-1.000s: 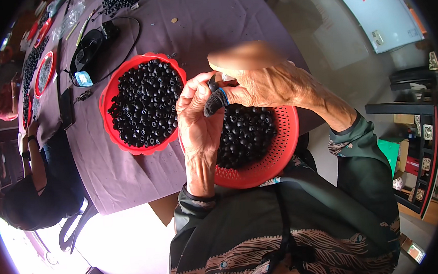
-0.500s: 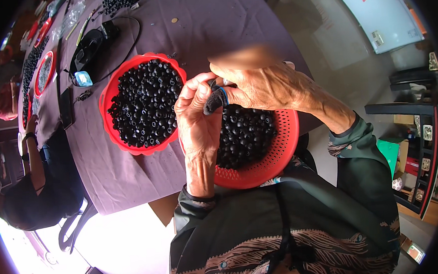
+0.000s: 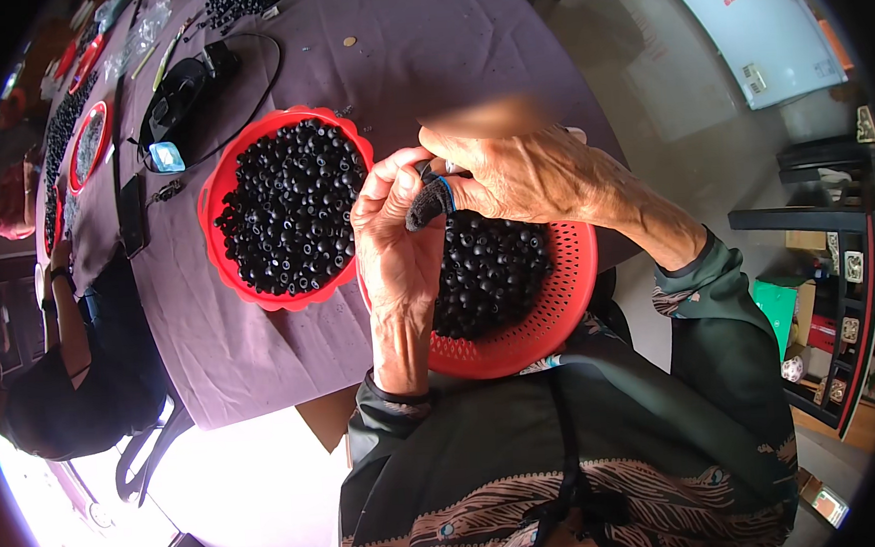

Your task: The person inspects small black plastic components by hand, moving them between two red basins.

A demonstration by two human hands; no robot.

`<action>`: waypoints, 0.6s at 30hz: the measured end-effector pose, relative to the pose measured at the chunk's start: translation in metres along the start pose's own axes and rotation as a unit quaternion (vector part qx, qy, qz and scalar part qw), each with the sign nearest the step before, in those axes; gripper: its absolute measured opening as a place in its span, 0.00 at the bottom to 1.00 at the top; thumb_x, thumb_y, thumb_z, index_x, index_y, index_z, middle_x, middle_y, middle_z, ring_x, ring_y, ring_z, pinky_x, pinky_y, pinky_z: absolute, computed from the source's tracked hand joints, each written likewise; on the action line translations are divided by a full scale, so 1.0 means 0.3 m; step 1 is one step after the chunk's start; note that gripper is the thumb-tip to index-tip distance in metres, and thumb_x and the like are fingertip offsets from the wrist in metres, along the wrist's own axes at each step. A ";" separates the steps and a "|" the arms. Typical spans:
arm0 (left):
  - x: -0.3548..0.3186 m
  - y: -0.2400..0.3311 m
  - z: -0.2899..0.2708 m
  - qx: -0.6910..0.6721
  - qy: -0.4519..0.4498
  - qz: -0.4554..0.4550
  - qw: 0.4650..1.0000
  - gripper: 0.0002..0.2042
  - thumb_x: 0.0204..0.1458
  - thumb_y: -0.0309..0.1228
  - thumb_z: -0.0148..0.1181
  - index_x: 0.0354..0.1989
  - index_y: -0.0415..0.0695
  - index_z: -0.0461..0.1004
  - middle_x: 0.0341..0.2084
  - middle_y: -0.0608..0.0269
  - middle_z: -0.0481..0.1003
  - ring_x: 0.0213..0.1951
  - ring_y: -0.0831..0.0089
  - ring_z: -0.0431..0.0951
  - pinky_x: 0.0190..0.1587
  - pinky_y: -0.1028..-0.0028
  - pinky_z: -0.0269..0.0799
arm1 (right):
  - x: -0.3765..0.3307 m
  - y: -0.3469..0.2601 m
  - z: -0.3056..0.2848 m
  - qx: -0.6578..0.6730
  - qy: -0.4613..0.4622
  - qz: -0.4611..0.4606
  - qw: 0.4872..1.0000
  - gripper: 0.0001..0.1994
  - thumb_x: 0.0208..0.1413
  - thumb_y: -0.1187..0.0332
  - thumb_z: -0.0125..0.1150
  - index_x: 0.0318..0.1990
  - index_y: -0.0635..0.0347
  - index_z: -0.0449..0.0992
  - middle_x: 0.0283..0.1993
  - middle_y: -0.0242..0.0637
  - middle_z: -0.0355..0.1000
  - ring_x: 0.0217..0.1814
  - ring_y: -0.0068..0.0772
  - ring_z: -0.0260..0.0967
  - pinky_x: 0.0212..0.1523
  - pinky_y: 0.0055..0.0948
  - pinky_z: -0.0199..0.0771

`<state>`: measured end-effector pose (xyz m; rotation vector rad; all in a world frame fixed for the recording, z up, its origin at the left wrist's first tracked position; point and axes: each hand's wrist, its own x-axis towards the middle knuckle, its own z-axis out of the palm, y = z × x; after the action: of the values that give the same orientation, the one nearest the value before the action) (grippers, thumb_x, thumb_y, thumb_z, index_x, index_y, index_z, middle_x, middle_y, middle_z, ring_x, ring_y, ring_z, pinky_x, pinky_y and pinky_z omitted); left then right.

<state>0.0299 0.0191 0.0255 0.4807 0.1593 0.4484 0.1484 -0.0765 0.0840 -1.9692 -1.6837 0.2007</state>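
Observation:
My left hand (image 3: 394, 221) and my right hand (image 3: 532, 172) meet fingertip to fingertip above a red perforated basket (image 3: 565, 316). A dark cloth finger cover (image 3: 425, 207) with a blue edge sits on my right thumb. Both hands are closed in a pinch; a small piece between the fingertips is mostly hidden, too small to name. Small round black pieces with hollow openings (image 3: 492, 270) partly fill the basket beneath. Just left of my left hand, a red scalloped basket (image 3: 210, 207) is heaped with similar black pieces (image 3: 288, 207).
A purple-grey cloth covers the table (image 3: 424, 54). A black strapped device (image 3: 172, 104) with a cable and a dark phone-like object (image 3: 133, 217) lie left of the scalloped basket. Another person's arm (image 3: 70, 326) reaches in at far left, near more red trays (image 3: 90, 154).
The covered thumb and the fingertips shift very slightly against each other. Both hands stay in the same place, and the baskets have not moved.

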 end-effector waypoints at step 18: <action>-0.022 -0.006 -0.011 0.127 0.090 0.005 0.988 0.04 0.46 0.19 0.59 0.31 0.39 0.73 0.29 0.67 0.74 0.31 0.81 0.73 0.39 0.80 0.70 | -0.037 -0.015 0.058 -0.080 0.088 -0.099 0.988 0.13 0.35 0.77 0.62 0.30 0.60 0.65 0.25 0.34 0.67 0.28 0.35 0.70 0.22 0.33 0.69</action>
<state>0.0240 0.0162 0.0219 0.6910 0.3915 0.4837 0.1343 -0.0815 0.0689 -1.8546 -1.8093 -0.1825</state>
